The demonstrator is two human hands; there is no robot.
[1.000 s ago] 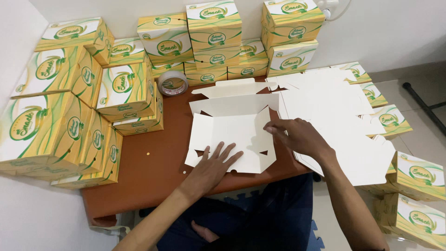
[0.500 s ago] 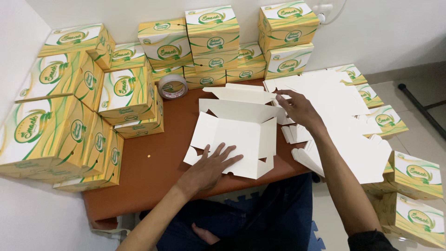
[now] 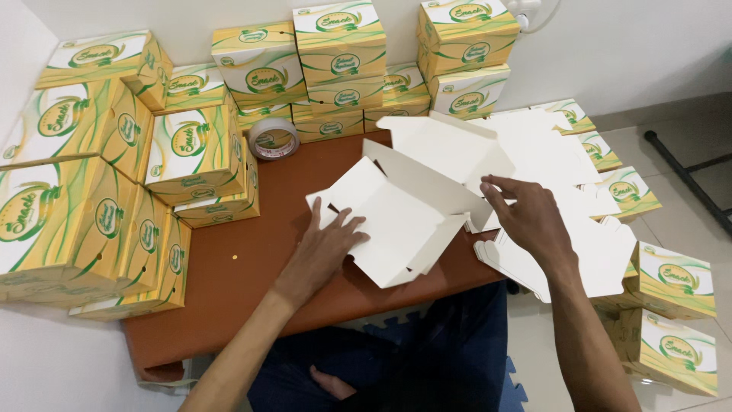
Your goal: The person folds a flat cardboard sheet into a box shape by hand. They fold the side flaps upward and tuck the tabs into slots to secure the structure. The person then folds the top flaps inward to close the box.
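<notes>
At frame centre, the left hand (image 3: 324,252) lies flat on the white half-folded carton (image 3: 396,217) on the brown table (image 3: 236,282), fingers spread. The right hand (image 3: 530,217), fingers loosely apart, touches the carton's right flap, forearm reaching from lower right.

Home packing corner: low reddish-brown wooden worktop (image 3: 252,275) against plain white walls (image 3: 625,46); stacked yellow-green printed cardboard snack boxes (image 3: 191,149) along its back and left edges; roll of clear tape (image 3: 273,137); pale tiled floor (image 3: 671,152); blue foam mat (image 3: 526,381).
</notes>
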